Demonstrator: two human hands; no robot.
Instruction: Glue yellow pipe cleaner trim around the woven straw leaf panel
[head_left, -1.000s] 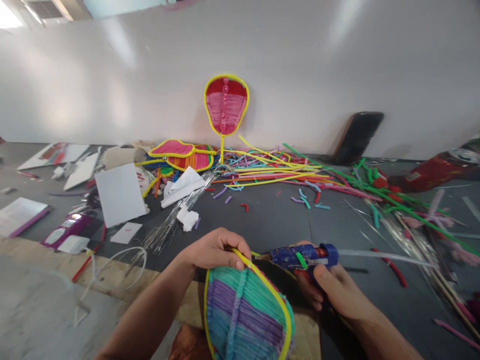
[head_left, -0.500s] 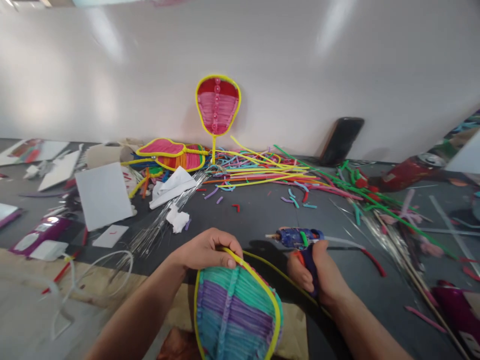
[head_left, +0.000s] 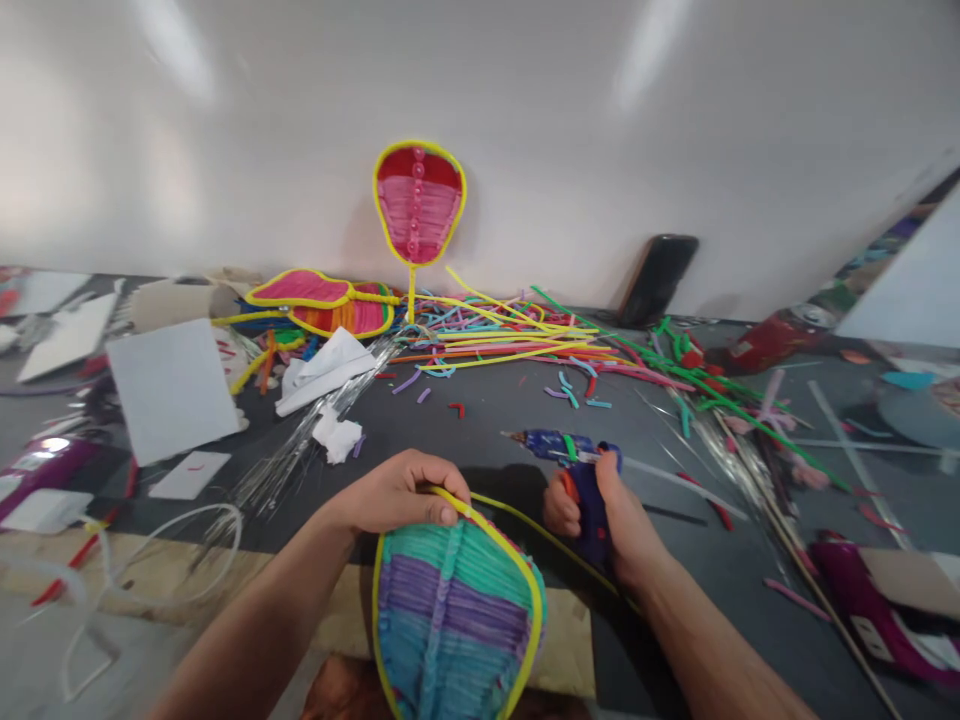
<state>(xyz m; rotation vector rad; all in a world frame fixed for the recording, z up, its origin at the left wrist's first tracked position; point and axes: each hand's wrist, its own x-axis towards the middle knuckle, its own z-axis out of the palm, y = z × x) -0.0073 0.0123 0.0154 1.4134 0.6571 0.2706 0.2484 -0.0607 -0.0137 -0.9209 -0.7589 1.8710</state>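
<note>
My left hand (head_left: 409, 492) pinches the top edge of a pipe-cleaner leaf shape (head_left: 457, 610), striped teal, purple and blue with a yellow border. From that edge a loose yellow pipe cleaner (head_left: 536, 528) trails to the right and passes below my right hand (head_left: 600, 515). Wrapped in my right hand is a blue glue gun (head_left: 551, 446), its nozzle pointing left above the leaf shape and apart from it. A clear glue stick (head_left: 675, 482) sticks out of the gun's back end. The lower end of the leaf shape is cut off by the frame.
A pink and red leaf shape (head_left: 418, 205) stands upright against the pale wall. Behind my hands lie piled pipe cleaners (head_left: 510, 345), thin wires (head_left: 322, 425) and crumpled paper (head_left: 336, 436). A phone (head_left: 660, 280) leans at the back, near a red can (head_left: 776, 338). A white cable (head_left: 169, 600) loops at left.
The glue gun in my right hand has risen slightly relative to the leaf shape, its glue stick showing more fully. The whole view has shifted, moving the table's things left. My left hand keeps its pinch.
</note>
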